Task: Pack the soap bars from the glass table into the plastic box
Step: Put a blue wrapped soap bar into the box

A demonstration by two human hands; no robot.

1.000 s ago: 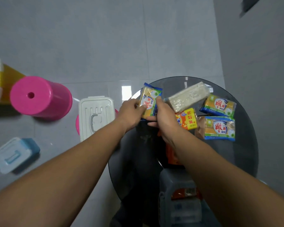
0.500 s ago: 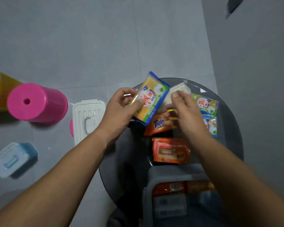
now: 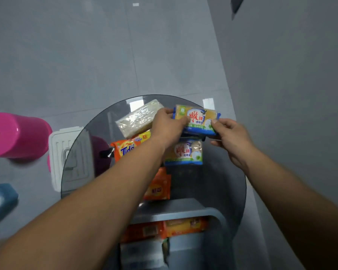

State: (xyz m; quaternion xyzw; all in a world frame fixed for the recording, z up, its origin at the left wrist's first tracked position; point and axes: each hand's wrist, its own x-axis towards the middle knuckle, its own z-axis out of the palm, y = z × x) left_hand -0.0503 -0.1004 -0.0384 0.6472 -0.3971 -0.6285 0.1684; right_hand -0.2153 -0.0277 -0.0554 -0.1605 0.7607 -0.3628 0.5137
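We hold a yellow-and-blue soap bar (image 3: 196, 119) between both hands above the far side of the round glass table (image 3: 228, 184): our left hand (image 3: 169, 126) pinches its left end, thumb on the front of the wrapper, and our right hand (image 3: 229, 137) pinches its lower right corner between thumb and fingers. Directly below the held bar a second bar (image 3: 184, 152) of the same kind lies flat on the glass. To the left lie a white bar (image 3: 139, 118) in clear wrap, a Tide bar (image 3: 125, 150) and a yellow pack (image 3: 142, 136) tucked between them. An orange bar (image 3: 159, 186) lies nearer us, partly under our left forearm. The plastic box (image 3: 183, 211) sits at the near edge of the table with orange bars (image 3: 164, 228) inside. On the floor at left stand a pink stool (image 3: 16, 134), a white lid (image 3: 61, 152) and a blue box (image 3: 0, 201).
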